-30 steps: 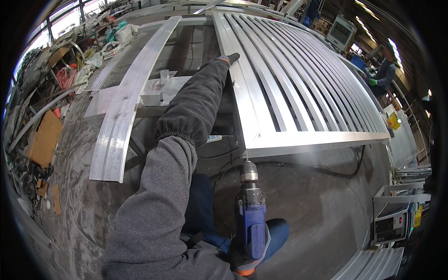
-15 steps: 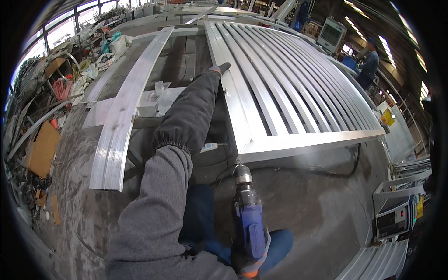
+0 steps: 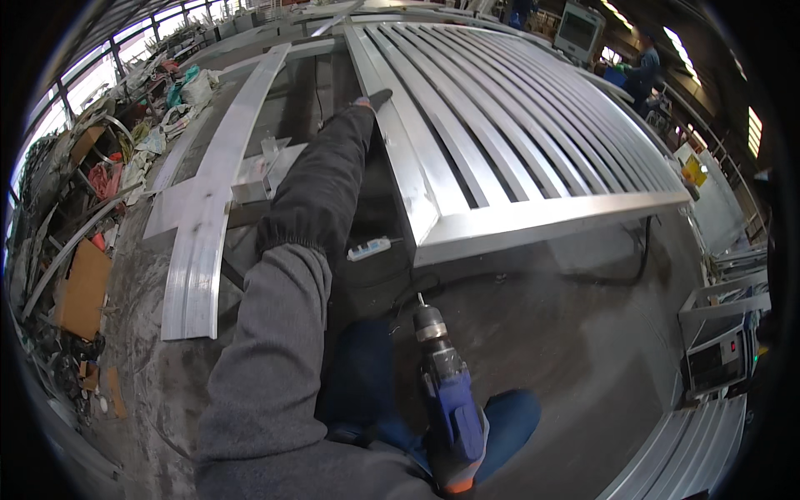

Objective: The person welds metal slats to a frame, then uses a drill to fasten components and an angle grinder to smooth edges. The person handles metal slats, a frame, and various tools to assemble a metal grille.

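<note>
My left hand [image 3: 372, 100], in a dark glove with an orange cuff, reaches far forward in a grey sleeve and grips the left side rail of a large aluminium slatted grille [image 3: 533, 217]. The grille lies flat, and its near end bar runs across in front of me. A blue cordless drill [image 3: 450, 400] stands close to my body with its bit pointing away toward the grille's near corner. My right hand [image 3: 457, 482] holds its grip at the lower edge and is mostly hidden; only a bit of orange shows there. My blue-trousered knees are beneath the drill.
A long curved aluminium strip [image 3: 204, 242] crosses a flat plate on the left. A white power strip [image 3: 369, 248] and a black cable [image 3: 621, 275] lie by the grille's end. A machine box [image 3: 718, 354] and profiles [image 3: 692, 454] sit right. Scrap and cardboard [image 3: 82, 287] are left. Another person [image 3: 647, 62] is far back.
My left hand stays on the grille's side rail and the drill stays upright in my right hand. The view has dropped slightly, so the grille sits lower in the picture.
</note>
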